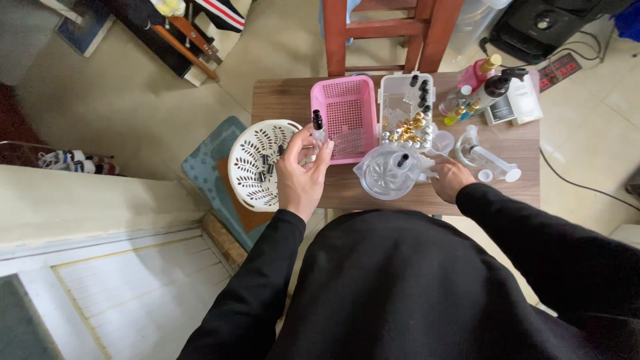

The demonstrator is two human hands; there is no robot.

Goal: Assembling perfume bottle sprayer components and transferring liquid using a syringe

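My left hand [301, 175] holds up a small clear spray bottle with a black cap [318, 129] above the table's left part, beside the pink perforated basket [347, 117]. My right hand [451, 177] rests on the wooden table [347, 190], its fingers touching the spout side of a clear measuring jug [390, 172] that has a small black-capped piece inside. What the right fingers pinch is hidden.
A white openwork basket [257, 163] with small black caps hangs off the table's left edge. A clear box [407, 110] holds gold and black caps and vials. Coloured bottles [477, 90], a big syringe [490, 160] and a small clear cup lie at the right. A red chair [390, 30] stands behind.
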